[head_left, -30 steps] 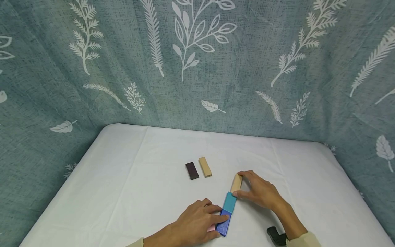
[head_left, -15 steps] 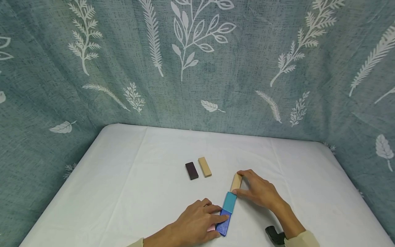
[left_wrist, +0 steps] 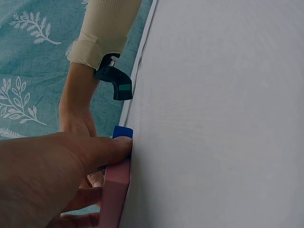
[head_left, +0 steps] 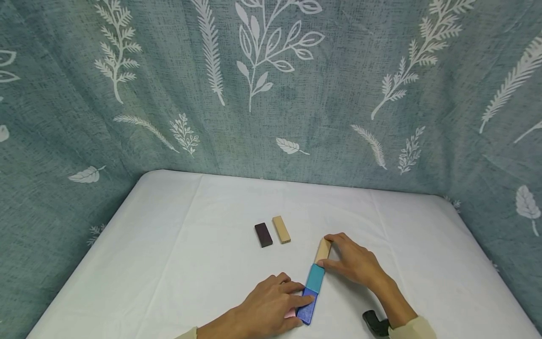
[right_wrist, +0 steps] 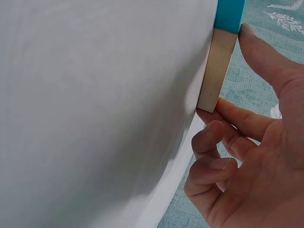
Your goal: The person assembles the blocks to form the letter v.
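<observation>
In the head view, a pale wooden block [head_left: 323,251], a teal block [head_left: 315,278] and a blue block [head_left: 307,308] lie end to end in a slanting row. The right hand [head_left: 359,262] holds the wooden block, thumb near its joint with the teal block and a fingertip at its far end; the right wrist view shows that hand [right_wrist: 266,142] and the wooden block [right_wrist: 217,71]. The left hand [head_left: 268,305] grips the blue block, thumb at its near end and a finger on top. A pink block [head_left: 290,313], mostly covered by this hand, lies left of the blue one.
A dark brown block [head_left: 263,234] and another wooden block [head_left: 281,229] lie further back on the white tabletop [head_left: 203,245]. A black wrist camera mount [head_left: 376,324] shows at the right sleeve. Behind the table hangs a blue-green leaf-patterned cloth [head_left: 254,136].
The right hand and the far end of its wooden block have shifted slightly left. The left hand and the blue block stay where they were.
</observation>
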Available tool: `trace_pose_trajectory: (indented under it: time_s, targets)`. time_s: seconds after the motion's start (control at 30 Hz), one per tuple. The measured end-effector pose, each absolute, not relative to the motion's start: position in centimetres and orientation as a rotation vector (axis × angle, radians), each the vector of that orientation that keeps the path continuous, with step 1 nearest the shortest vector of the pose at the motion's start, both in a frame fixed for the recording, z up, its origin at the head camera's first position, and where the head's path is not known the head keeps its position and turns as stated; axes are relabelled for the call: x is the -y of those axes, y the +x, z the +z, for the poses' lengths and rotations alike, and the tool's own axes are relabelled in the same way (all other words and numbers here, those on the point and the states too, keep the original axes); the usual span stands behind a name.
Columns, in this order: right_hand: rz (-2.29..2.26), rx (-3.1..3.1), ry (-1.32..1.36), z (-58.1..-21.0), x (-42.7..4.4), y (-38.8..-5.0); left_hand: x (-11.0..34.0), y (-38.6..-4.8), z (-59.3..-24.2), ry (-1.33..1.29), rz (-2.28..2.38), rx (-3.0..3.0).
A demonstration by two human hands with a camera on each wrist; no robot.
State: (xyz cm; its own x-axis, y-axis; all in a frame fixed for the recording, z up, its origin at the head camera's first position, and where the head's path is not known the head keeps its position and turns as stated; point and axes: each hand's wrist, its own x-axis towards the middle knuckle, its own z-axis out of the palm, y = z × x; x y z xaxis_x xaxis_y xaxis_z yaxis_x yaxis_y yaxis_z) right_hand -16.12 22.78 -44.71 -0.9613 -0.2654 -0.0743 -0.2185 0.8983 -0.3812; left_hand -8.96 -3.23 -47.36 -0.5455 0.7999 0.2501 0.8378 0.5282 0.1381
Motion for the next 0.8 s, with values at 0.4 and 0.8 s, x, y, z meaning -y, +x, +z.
trace_pose_trajectory:
  time_s: [0.4, 0.8]
  targets:
    - [-0.576, -2.943, -0.384, -44.74, -22.72, -16.03, 3.21, -9.01, -47.34, -1.411, -0.360, 2.632]
    - [-0.572, -2.941, -0.389, -44.58, -22.62, -15.73, 3.22, -8.99, -47.40, -1.413, -0.366, 2.628]
